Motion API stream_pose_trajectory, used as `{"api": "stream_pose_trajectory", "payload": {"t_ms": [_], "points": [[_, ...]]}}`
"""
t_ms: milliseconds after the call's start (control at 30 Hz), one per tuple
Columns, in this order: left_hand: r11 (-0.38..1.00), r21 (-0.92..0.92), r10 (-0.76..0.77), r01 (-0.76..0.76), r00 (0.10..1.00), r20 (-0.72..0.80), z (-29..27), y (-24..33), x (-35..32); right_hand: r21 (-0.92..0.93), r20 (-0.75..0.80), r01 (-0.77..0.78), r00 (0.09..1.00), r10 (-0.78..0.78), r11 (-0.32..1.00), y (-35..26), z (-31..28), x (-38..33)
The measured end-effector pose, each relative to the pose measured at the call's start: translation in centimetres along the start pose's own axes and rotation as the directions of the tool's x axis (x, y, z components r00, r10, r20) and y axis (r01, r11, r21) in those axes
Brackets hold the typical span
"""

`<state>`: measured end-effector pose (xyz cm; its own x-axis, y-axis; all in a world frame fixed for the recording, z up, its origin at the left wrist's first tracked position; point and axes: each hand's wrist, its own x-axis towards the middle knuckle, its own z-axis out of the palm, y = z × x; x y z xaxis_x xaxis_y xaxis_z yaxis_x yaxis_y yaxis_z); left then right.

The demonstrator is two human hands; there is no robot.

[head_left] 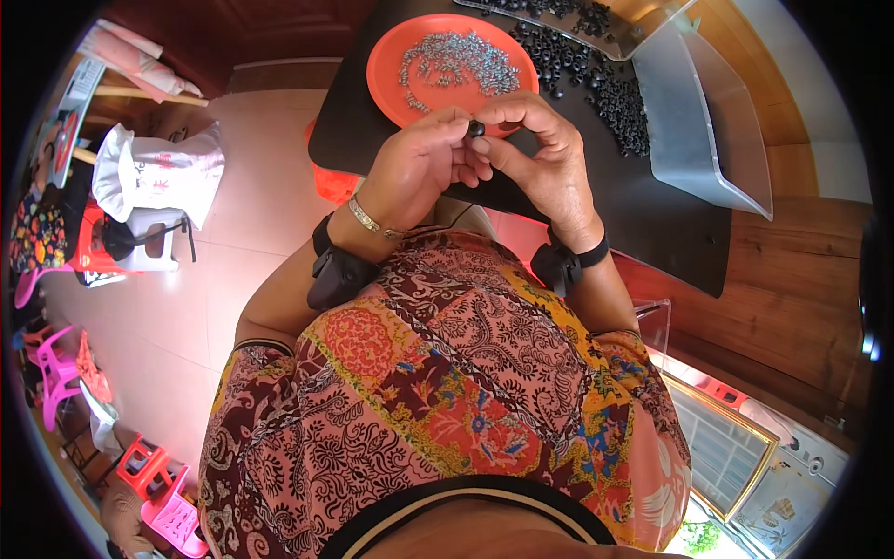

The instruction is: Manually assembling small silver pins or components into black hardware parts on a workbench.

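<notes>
Over the near edge of the black table (596,200), my left hand (419,160) and my right hand (551,160) meet fingertip to fingertip. Between them is a small, round, shiny black piece (477,129), pinched by the thumb and fingers of both hands; its exact kind is too small to make out. Just beyond my fingers lies an orange-red round plate (384,79) with many small silvery metal pieces (456,63) spread on it. To the right, loose black pieces (619,116) of similar look are heaped on the table.
A translucent plastic bin (698,121) stands at the table's right, and a clear tray (643,37) with more black pieces lies at the far side. A white sack (172,172) is off to the left. Pink stools (58,377) stand on the tiled floor (233,307).
</notes>
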<state>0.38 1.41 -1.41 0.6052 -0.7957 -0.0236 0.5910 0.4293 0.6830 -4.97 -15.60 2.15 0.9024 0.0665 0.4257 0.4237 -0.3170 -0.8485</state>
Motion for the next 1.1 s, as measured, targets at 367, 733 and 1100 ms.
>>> {"api": "stream_pose_trajectory", "payload": {"t_ms": [367,733,1100], "points": [[0.999,-0.003,-0.033,0.033,0.999,0.024,0.8,0.3,-0.2,-0.169,-0.031,0.093,0.995,-0.099,0.981,0.2,0.1,-0.3],[0.997,0.081,0.018,-0.012,0.996,-0.083,1.5,0.2,-0.3,-0.364,-0.054,0.15,0.982,-0.182,0.919,-0.3,0.4,-0.6],[1.0,0.024,-0.007,0.008,0.999,-0.033,0.9,0.0,-0.3,-0.296,-0.064,0.11,0.989,-0.135,0.949,0.0,0.5,-0.8]]}}
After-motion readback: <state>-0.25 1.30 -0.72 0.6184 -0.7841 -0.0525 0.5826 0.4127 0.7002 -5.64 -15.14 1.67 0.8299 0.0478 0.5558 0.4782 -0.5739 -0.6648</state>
